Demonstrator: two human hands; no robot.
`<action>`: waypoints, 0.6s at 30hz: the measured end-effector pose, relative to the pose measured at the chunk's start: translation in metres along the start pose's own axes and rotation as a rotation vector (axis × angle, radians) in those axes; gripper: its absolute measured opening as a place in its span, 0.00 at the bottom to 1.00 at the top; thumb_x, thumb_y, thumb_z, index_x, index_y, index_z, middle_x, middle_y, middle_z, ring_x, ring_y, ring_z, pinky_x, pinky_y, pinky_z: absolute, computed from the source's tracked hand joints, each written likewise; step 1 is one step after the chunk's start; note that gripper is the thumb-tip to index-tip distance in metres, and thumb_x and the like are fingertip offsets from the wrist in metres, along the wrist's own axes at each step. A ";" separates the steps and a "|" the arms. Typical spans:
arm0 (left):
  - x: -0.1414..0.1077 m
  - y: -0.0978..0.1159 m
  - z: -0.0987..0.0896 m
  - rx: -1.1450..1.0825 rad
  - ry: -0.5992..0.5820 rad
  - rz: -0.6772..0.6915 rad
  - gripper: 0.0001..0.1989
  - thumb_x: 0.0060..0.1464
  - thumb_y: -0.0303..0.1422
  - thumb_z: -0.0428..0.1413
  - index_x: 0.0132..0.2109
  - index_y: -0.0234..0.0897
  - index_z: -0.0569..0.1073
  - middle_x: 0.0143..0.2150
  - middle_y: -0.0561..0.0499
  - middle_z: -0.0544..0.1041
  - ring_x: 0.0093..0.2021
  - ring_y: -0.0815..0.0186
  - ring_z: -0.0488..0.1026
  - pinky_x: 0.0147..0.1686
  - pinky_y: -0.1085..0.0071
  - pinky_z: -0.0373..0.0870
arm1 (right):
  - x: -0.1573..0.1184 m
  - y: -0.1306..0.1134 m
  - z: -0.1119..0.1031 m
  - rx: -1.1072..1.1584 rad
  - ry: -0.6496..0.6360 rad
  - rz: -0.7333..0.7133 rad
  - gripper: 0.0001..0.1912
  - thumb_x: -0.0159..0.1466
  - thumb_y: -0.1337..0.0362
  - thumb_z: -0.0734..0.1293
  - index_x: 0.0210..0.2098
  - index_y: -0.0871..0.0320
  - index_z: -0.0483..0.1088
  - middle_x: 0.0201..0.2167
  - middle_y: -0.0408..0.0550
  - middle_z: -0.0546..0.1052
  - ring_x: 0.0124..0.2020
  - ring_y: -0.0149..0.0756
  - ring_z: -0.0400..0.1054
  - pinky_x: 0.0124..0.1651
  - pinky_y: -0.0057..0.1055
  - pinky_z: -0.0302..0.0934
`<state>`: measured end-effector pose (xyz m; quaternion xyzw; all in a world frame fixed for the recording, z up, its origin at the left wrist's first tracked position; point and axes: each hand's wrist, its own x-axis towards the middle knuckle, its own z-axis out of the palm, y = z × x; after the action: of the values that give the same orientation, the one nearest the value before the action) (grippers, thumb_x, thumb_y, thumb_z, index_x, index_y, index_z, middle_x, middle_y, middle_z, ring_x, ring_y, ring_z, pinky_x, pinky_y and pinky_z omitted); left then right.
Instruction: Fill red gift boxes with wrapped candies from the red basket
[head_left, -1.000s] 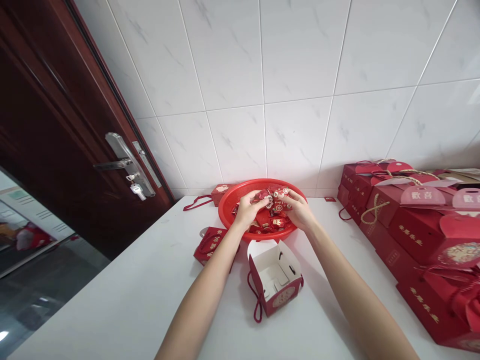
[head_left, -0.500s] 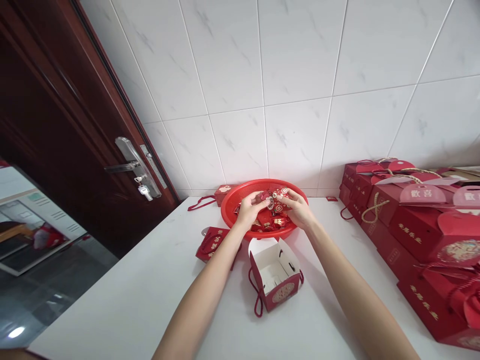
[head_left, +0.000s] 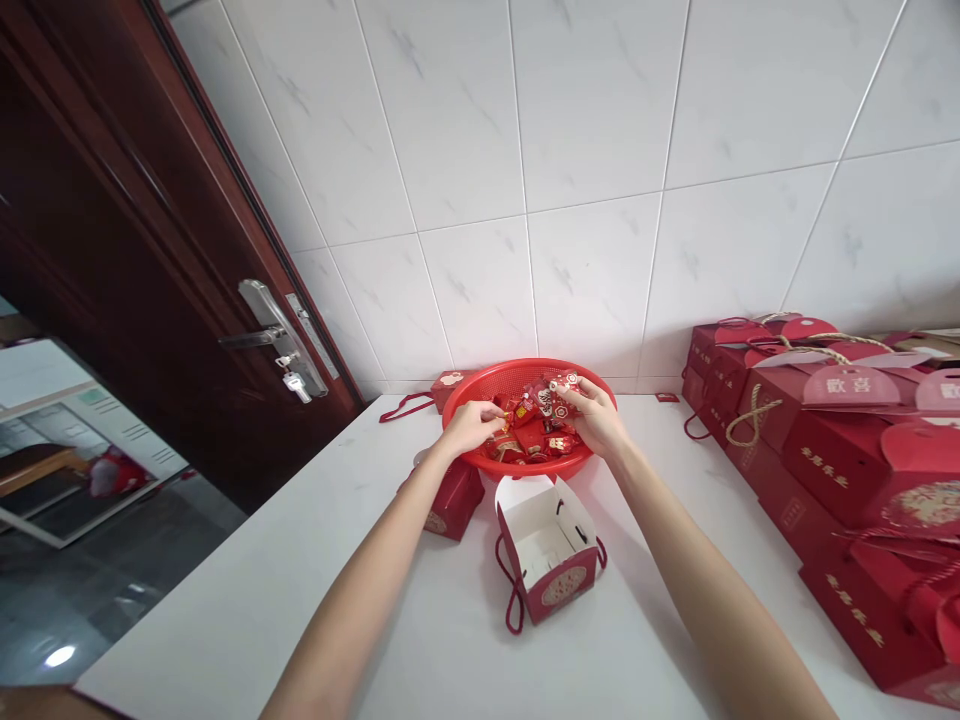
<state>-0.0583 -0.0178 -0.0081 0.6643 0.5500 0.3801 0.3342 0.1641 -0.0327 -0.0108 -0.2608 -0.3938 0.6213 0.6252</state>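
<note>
A red plastic basket [head_left: 514,376] of red-wrapped sweets stands against the tiled wall. Over its left part, my left hand [head_left: 474,425] has its fingers pinched at a small wrapper with some yellow on it. My right hand [head_left: 596,415] holds red patterned packets [head_left: 564,385] above the right side of the basket. In front of the basket sits an open red gift box [head_left: 562,590] with a white inside, a cord handle hanging at each side; no sweets show in it. A closed red box [head_left: 456,500] lies partly behind my left forearm.
Many red gift boxes [head_left: 825,450] are stacked along the right side of the white table [head_left: 262,610]. Another small red box [head_left: 448,380] is behind the basket's left edge. A dark wooden door [head_left: 150,250] with keys in its lock is at the left.
My left hand has moved left, away from my right hand, and down to the sweets at the basket's left side. My right hand stays nearly in place, holding the packets.
</note>
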 end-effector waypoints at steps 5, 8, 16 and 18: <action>0.024 -0.009 -0.022 0.164 0.046 -0.021 0.04 0.40 0.31 0.63 0.29 0.39 0.79 0.36 0.47 0.82 0.44 0.55 0.78 0.48 0.63 0.71 | 0.001 -0.001 0.001 0.040 0.057 -0.013 0.22 0.41 0.56 0.82 0.31 0.55 0.76 0.33 0.43 0.81 0.35 0.38 0.75 0.35 0.33 0.70; 0.046 -0.009 -0.020 0.248 0.019 -0.065 0.05 0.37 0.29 0.64 0.27 0.40 0.78 0.35 0.47 0.82 0.42 0.55 0.78 0.44 0.66 0.71 | 0.004 0.000 -0.001 0.071 0.097 -0.038 0.21 0.41 0.56 0.82 0.31 0.54 0.75 0.33 0.43 0.81 0.37 0.39 0.75 0.35 0.33 0.69; 0.087 -0.021 0.014 0.316 -0.061 -0.166 0.14 0.28 0.32 0.71 0.24 0.39 0.73 0.37 0.42 0.82 0.45 0.49 0.78 0.39 0.66 0.71 | 0.009 0.006 -0.005 0.120 0.177 -0.096 0.18 0.42 0.58 0.81 0.30 0.53 0.74 0.31 0.41 0.80 0.36 0.38 0.74 0.36 0.32 0.68; 0.090 -0.021 0.023 0.277 -0.118 -0.157 0.15 0.28 0.33 0.71 0.27 0.40 0.76 0.38 0.43 0.82 0.43 0.51 0.78 0.38 0.67 0.71 | 0.010 0.007 -0.005 0.114 0.180 -0.099 0.17 0.43 0.58 0.80 0.30 0.53 0.75 0.31 0.42 0.81 0.37 0.38 0.74 0.37 0.33 0.68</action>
<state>-0.0388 0.0737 -0.0254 0.6801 0.6269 0.2336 0.2998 0.1633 -0.0220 -0.0171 -0.2597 -0.3124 0.5849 0.7020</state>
